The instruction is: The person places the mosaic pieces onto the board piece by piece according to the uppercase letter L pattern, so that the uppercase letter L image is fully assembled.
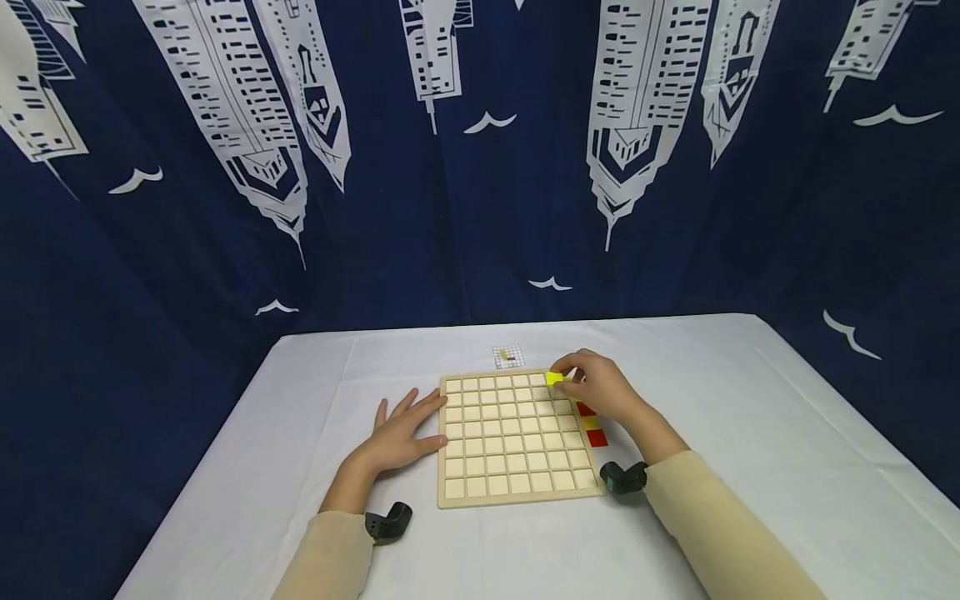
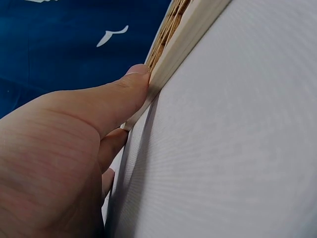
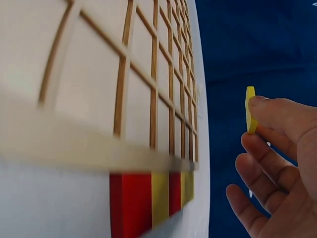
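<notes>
A thin yellow square tile is pinched between thumb and fingertips of my right hand. In the head view that tile overlaps the upper right corner of a pale wooden grid board; the right wrist view shows it held up off the board. My left hand lies at the board's left edge, fingers spread, with thumb and fingertips touching the frame. Along the board's right side lies a row of red and yellow tiles, a red tile nearest me. The right hand partly hides this row.
A small printed grid card with coloured squares lies just beyond the board. White cloth covers the table. A dark blue curtain with white building prints hangs behind. Each wrist wears a black camera.
</notes>
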{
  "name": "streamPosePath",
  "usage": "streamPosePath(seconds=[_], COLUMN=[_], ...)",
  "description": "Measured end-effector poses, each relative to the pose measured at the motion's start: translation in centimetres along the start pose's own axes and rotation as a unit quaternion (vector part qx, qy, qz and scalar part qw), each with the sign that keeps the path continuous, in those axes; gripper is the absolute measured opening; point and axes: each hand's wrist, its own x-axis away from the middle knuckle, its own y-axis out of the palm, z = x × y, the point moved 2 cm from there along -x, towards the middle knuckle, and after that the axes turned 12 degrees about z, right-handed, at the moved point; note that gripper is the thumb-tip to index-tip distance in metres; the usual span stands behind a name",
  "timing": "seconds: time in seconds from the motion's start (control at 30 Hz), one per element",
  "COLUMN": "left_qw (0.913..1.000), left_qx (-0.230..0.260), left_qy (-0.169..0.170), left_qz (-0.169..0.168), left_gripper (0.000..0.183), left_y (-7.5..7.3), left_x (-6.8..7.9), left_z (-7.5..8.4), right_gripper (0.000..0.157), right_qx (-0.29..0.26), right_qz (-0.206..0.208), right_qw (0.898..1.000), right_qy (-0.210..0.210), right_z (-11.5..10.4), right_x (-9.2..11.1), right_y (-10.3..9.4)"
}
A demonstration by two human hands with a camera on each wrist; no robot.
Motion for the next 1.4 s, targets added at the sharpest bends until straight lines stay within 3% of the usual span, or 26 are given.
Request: streamPosePath(seconds=[0.43, 0.83, 1.4], left_qw=[1.0, 1.0, 1.0], left_qx=[0.0, -0.001, 0.0], left_qy=[0.001, -0.004, -0.006], left_qz=[0.001, 0.0, -0.002], left_gripper=[0.068, 0.068, 0.067], left_y=[-0.1, -0.1, -0.2], left_x=[-0.2, -0.3, -0.1], left_z=[-0.1, -0.1, 0.2], right_gripper=[0.024, 0.023, 0.017], right_qx=[-0.018, -0.022, -0.007], right_qz=[-0.029, -0.044, -0.057], right_qw=[0.999, 0.998, 0.998], right_qy=[-0.027, -0.031, 0.017], right_z=[-3.2, -4.5, -5.3], right_x=[-1.1, -1.6, -1.9], right_y=[3.2, 5.9, 8.5])
